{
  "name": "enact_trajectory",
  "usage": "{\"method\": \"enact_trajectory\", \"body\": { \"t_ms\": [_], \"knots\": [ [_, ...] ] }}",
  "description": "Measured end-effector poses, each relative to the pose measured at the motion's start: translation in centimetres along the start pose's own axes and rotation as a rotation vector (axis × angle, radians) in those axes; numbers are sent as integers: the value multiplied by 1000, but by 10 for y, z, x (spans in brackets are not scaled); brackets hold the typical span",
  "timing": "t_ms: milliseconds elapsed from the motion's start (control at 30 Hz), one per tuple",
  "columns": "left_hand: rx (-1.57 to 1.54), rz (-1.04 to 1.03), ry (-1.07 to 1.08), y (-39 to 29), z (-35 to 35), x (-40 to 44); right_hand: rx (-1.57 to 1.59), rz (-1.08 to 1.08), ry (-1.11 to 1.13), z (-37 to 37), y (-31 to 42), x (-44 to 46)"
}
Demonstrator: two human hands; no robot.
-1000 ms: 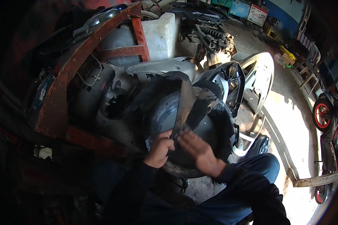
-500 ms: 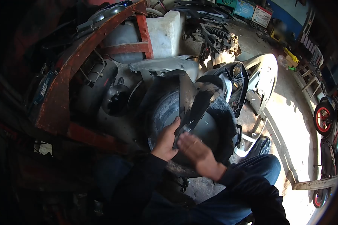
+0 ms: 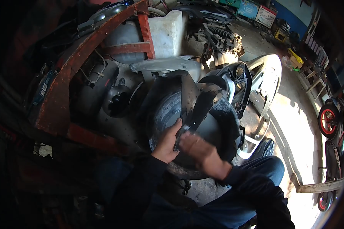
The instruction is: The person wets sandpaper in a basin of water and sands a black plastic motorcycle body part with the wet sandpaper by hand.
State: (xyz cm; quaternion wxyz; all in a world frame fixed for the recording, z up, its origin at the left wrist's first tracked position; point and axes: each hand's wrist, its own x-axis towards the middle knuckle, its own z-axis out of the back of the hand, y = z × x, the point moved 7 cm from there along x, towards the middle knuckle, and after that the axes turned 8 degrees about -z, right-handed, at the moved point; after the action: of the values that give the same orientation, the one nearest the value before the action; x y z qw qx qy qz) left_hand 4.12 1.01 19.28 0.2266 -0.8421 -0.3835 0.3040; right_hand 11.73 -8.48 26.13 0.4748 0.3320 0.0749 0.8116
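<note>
A dark, V-shaped plastic panel, which looks like a motorcycle body part, slants over a round black tub with greyish water in it. My left hand grips the panel's narrow lower end, thumb up along its face. Close beside it, my right hand is at the panel's lower face, its fingers bent and pressed together. Motion blurs those fingertips, and whatever they may hold is hidden. Behind the tub lies a silver-grey body panel.
A worn red metal frame stands at the left, with a dark cylinder beside it. Pale and black fairing parts lean right of the tub. A red-rimmed wheel is at far right, near a wooden beam.
My right hand has shifted slightly along the panel, its fingers more bent than before. My left hand keeps its hold, and the panel stays almost in place.
</note>
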Motion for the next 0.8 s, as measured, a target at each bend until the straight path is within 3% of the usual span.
{"method": "enact_trajectory", "body": {
  "t_ms": [100,167,233,300,333,400,500,800],
  "knots": [
    [64,79,108,2,2,-9,116,55,80,-3,-3,0],
    [141,-102,9,-10,-3,-11,132,-173,-19,19,-40,16],
    [131,-89,6,-10,-6,-11,578,-495,-262,30,-80,14],
    [193,-119,-26,-9,-4,-13,916,-838,-333,27,-113,0],
    [193,-118,-25,-6,-2,-12,915,-838,-333,30,-117,0],
    [207,-100,-14,0,1,-8,1487,-937,-380,21,-124,-4],
    [225,-93,4,-2,-3,-11,1643,-965,-356,12,-136,-6],
    [227,-99,4,0,-3,-8,1586,-933,-303,20,-129,0]
  ]
}}
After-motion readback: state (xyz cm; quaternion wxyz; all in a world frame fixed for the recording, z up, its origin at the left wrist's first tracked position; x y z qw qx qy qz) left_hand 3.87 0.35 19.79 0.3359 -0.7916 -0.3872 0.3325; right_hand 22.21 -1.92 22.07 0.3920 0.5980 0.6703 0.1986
